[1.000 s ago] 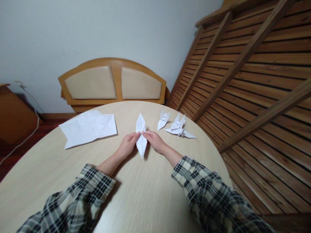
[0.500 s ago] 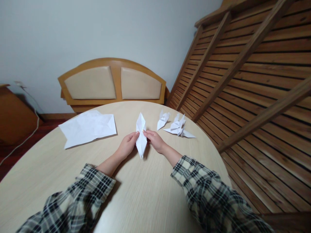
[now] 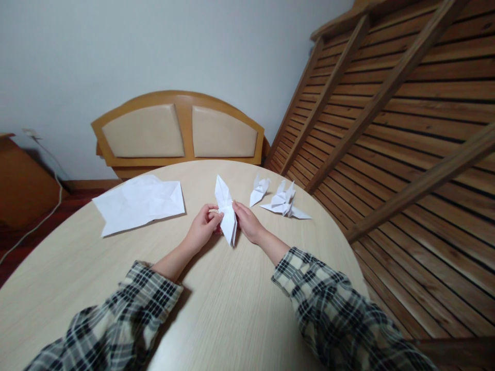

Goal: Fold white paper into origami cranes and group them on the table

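A long diamond of folded white paper (image 3: 228,216) is held between my two hands above the table. My left hand (image 3: 204,225) pinches its left edge, thumb on the front face and fingers partly behind. My right hand (image 3: 248,221) grips the right edge near the middle, with its fingers hidden behind the paper. The upper point leans to the left, and the lower end shows split layers. Right of my hands stand several folded white paper cranes (image 3: 283,200), bunched together, with a separate small one (image 3: 259,190) just left of them.
White paper sheets (image 3: 141,203) lie loosely overlapped on the left of the round wooden table (image 3: 216,319). Behind the table rises a padded headboard (image 3: 226,133). A slatted wooden frame (image 3: 386,154) leans along the right side. A cable (image 3: 58,196) hangs at the far left.
The folded paper has tilted, its top going left and its bottom right. My left fingers have shifted lower on its edge, and my right thumb has moved up slightly.
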A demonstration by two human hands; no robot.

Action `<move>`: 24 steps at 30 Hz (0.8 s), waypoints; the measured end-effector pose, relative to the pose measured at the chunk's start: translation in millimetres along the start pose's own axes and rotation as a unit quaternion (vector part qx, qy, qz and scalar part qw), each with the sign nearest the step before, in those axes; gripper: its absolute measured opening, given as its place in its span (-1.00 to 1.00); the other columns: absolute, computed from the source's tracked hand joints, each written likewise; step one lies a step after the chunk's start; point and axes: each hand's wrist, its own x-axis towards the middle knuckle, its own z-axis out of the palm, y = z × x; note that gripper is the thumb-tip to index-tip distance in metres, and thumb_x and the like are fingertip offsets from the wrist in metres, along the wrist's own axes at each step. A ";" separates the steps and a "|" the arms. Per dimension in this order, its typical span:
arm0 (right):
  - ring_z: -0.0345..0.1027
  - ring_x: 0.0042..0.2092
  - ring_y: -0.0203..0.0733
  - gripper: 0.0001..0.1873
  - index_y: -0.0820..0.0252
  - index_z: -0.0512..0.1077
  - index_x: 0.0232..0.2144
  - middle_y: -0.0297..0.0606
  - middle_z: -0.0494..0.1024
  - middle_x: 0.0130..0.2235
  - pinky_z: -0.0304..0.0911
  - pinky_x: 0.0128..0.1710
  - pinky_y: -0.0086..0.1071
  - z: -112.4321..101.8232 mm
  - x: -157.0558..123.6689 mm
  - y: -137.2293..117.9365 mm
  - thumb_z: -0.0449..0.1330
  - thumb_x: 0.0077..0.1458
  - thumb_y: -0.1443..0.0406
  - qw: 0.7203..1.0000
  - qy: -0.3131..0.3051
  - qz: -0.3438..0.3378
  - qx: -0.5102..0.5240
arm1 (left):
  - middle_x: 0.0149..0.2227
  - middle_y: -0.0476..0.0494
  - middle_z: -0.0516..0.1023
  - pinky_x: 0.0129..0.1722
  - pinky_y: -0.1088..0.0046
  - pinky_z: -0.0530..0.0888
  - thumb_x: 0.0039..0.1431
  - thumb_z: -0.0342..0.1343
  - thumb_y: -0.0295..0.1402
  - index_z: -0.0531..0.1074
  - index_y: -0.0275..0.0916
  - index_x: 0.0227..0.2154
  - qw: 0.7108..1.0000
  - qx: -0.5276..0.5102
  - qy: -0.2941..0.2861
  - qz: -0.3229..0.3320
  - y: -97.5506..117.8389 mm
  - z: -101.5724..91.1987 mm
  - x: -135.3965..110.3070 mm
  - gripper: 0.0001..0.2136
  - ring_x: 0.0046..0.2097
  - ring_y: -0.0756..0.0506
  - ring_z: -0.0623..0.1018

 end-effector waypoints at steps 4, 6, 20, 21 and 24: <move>0.26 -0.35 -0.26 -0.54 0.12 0.36 -0.28 -0.39 0.39 -0.39 0.20 -0.36 -0.40 1.1 -2.0 -1.8 0.23 0.11 -0.13 1.000 -0.012 0.012 0.010 | -0.56 0.16 0.43 -0.50 0.51 0.33 0.09 0.24 -0.23 0.24 -0.20 -0.13 1.000 0.008 0.015 0.007 0.4 -0.6 0.6 -0.63 -0.54 0.02 0.41; 0.25 -0.39 -0.28 -0.55 0.11 0.33 -0.32 -0.40 0.37 -0.42 0.18 -0.41 -0.41 1.7 -4.0 -4.4 0.20 0.13 -0.13 0.999 -0.016 0.028 0.005 | -0.58 0.18 0.42 -0.51 0.53 0.29 0.09 0.23 -0.24 0.20 -0.17 -0.17 1.000 0.009 0.024 0.007 -1.1 -1.5 2.0 -0.65 -0.55 0.03 0.40; 0.21 -0.50 -0.37 -0.52 0.12 0.26 -0.35 -0.50 0.34 -0.50 0.09 -0.53 -0.49 1.3 -5.8 -8.1 0.37 -0.04 -0.03 0.999 -0.016 0.003 -0.048 | -0.38 -0.08 0.57 -0.34 0.40 0.44 0.00 0.32 -0.25 0.44 -0.26 -0.31 0.999 -0.023 -0.031 0.021 -3.5 -0.6 2.3 -0.74 -0.36 -0.08 0.53; 0.21 -0.50 -0.37 -0.52 0.12 0.25 -0.35 -0.50 0.34 -0.50 0.09 -0.53 -0.50 1.6 -6.4 -8.5 0.38 -0.05 -0.02 0.999 -0.014 -0.002 -0.049 | -0.36 -0.10 0.58 -0.33 0.40 0.43 -0.01 0.31 -0.25 0.47 -0.27 -0.31 0.999 -0.011 -0.028 0.024 -4.0 -0.9 2.8 -0.75 -0.34 -0.09 0.53; 0.22 -0.52 -0.39 -0.51 0.11 0.21 -0.34 -0.52 0.35 -0.50 0.10 -0.55 -0.50 1.5 -7.2 -8.5 0.39 -0.06 0.01 0.998 -0.020 0.006 -0.052 | -0.33 -0.14 0.61 -0.28 0.38 0.43 0.01 0.28 -0.21 0.54 -0.29 -0.29 0.999 0.012 -0.029 0.019 -4.1 -1.7 3.6 -0.74 -0.31 -0.11 0.53</move>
